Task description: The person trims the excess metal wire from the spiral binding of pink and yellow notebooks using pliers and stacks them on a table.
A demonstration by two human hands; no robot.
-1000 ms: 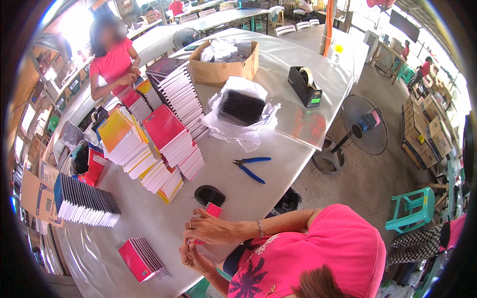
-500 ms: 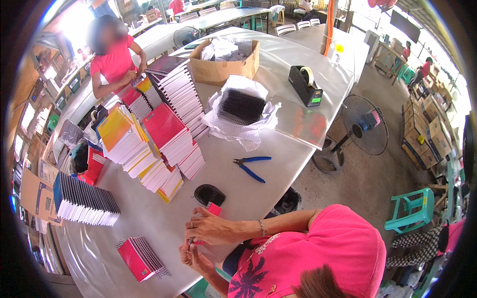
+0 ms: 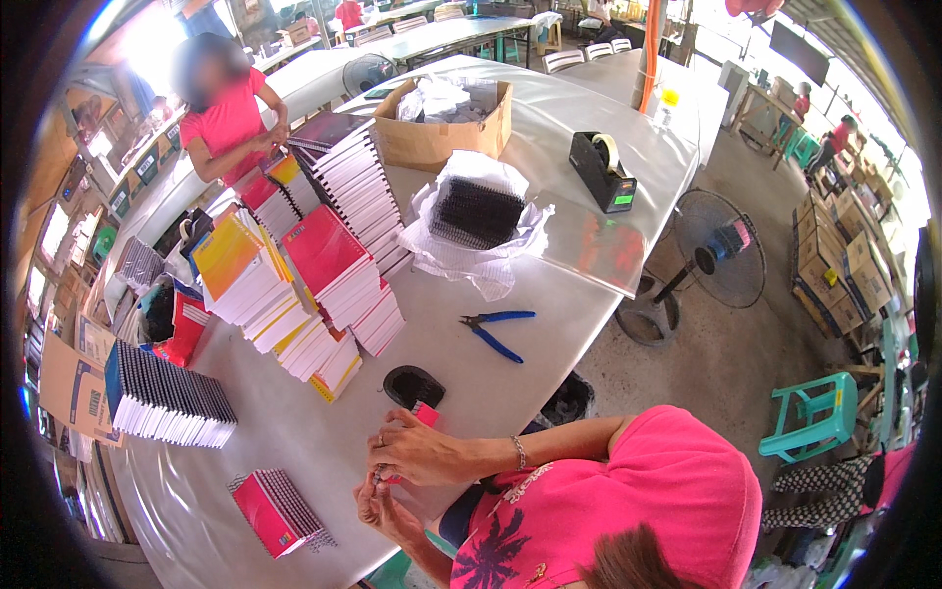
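Together, both hands (image 3: 412, 455) tight on a red notebook (image 3: 425, 414), blue-handled pliers (image 3: 505, 315) well apart.

This is a binding workshop: notebooks (image 3: 263, 510) piled on the counter (image 3: 432, 339) at seven o'clock, coils (image 3: 479, 210) at twelve, pliers (image 3: 502, 315) near the centre, cartons (image 3: 824, 263) stacked at three, a co-worker (image 3: 221, 128) at ten.

The counter (image 3: 422, 294) is pale grey. The held notebook (image 3: 425, 414) is red-pink, as are the covers of the spiral notebooks (image 3: 263, 510) toward the near edge. By the left edge, a notebook stack (image 3: 177, 402) shows dark blue, black coils and white pages. Near the right edge, pliers (image 3: 498, 347) have blue handles; the tape dispenser (image 3: 597, 167) is black with a green label. A hot-pink shirt (image 3: 648, 491) bears a dark palm-tree print.
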